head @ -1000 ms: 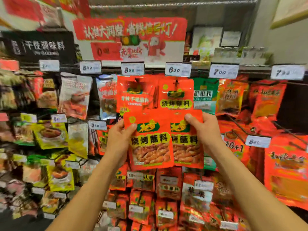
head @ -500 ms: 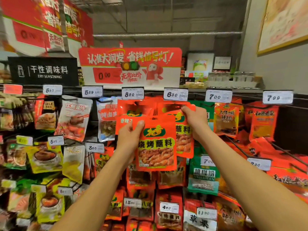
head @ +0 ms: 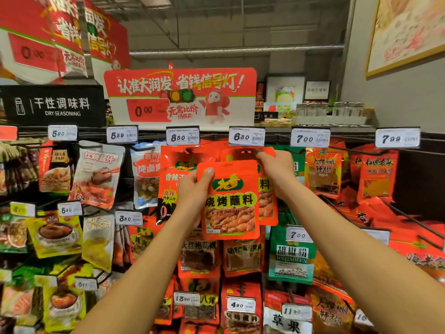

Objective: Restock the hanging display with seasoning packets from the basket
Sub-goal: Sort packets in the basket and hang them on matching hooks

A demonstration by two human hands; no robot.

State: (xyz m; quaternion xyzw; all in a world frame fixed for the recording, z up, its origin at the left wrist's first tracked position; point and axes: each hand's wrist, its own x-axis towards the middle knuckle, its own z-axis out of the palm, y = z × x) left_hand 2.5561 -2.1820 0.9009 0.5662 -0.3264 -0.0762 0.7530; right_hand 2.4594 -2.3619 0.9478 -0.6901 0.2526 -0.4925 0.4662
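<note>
Both hands have moved up to the center top: the right hand (head: 277, 169) now pinches one barbecue packet (head: 266, 203) at the 6.30 hook (head: 245, 151), nearly hung, while the left hand (head: 192, 189) grips another packet (head: 231, 201) just below.

The front packet (head: 231, 201) sits in the middle of the hanging display, held at its upper left corner by the left hand (head: 192, 191). Just behind it and to the right hangs a second packet (head: 266, 189), its top edge pinched by the right hand (head: 277, 169) directly below the 6.30 price tag (head: 246, 136). Left of that tag is the 8.50 price tag (head: 183, 137); right of it, the 7.00 price tag (head: 310, 138). Above the tag row stands the promotional sign (head: 180, 97), with the dry seasoning sign (head: 53, 106) to its left. The pepper powder packet (head: 291, 259) hangs below and right of the held packets.
</note>
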